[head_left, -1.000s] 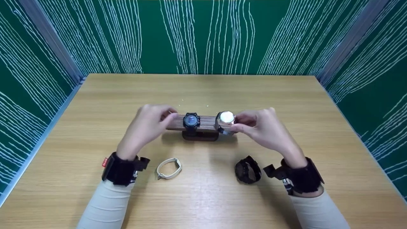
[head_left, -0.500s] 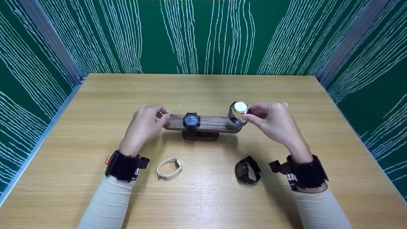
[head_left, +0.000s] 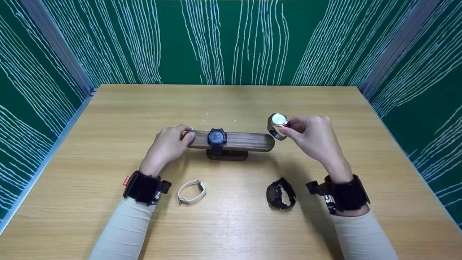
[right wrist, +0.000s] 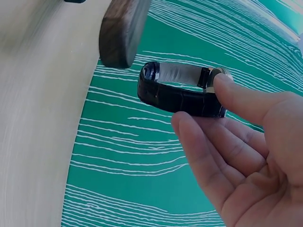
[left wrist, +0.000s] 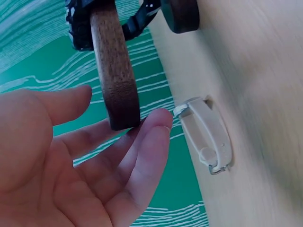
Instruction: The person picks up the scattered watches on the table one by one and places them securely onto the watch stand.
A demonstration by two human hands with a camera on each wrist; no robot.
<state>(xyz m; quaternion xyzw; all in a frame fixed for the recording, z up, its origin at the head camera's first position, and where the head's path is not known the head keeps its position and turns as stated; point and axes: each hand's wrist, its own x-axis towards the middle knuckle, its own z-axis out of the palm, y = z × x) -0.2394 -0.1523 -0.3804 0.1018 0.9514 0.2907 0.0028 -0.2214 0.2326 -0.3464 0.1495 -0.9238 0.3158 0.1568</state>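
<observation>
Right fingers (right wrist: 196, 146) pinch the probably light, scratchable watch (right wrist: 175, 100) by its case (head_left: 279, 119), smart imo, left fingers (left wrist: 151, 151) apart by the stand (left wrist: 116, 71).

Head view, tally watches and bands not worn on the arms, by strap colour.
Dark straps: 3 (round-faced dark watch on brown wooden stand; gold-cased round watch in right grip; black watch on pale wooden table)
Cream straps: 1 (looped cream buckled band)
Total: 4

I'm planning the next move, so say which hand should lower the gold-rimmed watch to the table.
Right, probably: the right hand pinches the gold-rimmed watch, clear of the stand, while the left hand is at the stand's far end.
</observation>
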